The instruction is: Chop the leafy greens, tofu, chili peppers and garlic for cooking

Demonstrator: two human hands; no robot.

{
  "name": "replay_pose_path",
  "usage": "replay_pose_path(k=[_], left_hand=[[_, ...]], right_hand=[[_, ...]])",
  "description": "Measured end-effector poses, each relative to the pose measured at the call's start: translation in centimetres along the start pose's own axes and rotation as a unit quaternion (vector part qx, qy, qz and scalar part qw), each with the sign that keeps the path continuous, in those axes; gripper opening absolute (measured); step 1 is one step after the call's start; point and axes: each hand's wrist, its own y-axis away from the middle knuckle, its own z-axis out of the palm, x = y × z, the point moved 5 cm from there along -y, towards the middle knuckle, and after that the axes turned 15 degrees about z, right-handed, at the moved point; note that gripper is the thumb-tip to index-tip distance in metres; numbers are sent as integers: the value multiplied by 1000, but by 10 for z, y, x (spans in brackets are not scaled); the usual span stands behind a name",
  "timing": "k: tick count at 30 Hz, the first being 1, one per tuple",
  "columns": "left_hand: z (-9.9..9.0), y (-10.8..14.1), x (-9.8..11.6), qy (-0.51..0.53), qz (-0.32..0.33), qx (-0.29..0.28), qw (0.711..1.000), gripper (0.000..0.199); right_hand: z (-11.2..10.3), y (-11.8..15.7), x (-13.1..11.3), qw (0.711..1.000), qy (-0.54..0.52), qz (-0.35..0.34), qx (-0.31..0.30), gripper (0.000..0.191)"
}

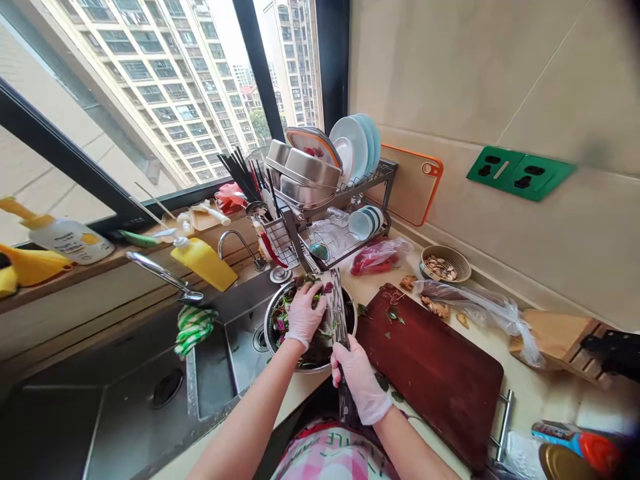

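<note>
My right hand (357, 377), in a clear plastic glove, is wrapped round the dark handle of a kitchen knife (337, 308). The broad blade points away from me over a round metal basin (270, 340) of purple-green leafy vegetables (281, 319). Bits of leaf cling to the blade. My left hand (304, 312), also gloved, lies over the leaves just left of the blade with its fingers stretched out and apart. Its fingertips are close to the blade's far part; whether they touch it I cannot tell. Part of the leaves is hidden beneath my hands and the knife.
A dark red cutting board (435, 380) with leaf scraps lies right of the basin. Behind stands a dish rack (345, 193) with plates and pans. A sink (140, 413) is on the left. Ginger (435, 307), a small basket (445, 263) and a knife block (555, 333) are to the right.
</note>
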Motion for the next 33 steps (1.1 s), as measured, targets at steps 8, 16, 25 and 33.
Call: replay_pose_path(k=[8, 16, 25, 33], left_hand=[[43, 8, -29, -151, -54, -156, 975, 43], [-8, 1, -2, -118, -48, -176, 976, 78], [34, -27, 120, -141, 214, -249, 934, 54], [140, -50, 124, -80, 161, -420, 889, 29]], right_hand=[[-102, 19, -16, 995, 55, -10, 87, 30], [-236, 13, -69, 717, 566, -87, 399, 31], [-240, 50, -7, 740, 593, -106, 300, 36], [-253, 119, 68, 859, 362, -58, 358, 42]])
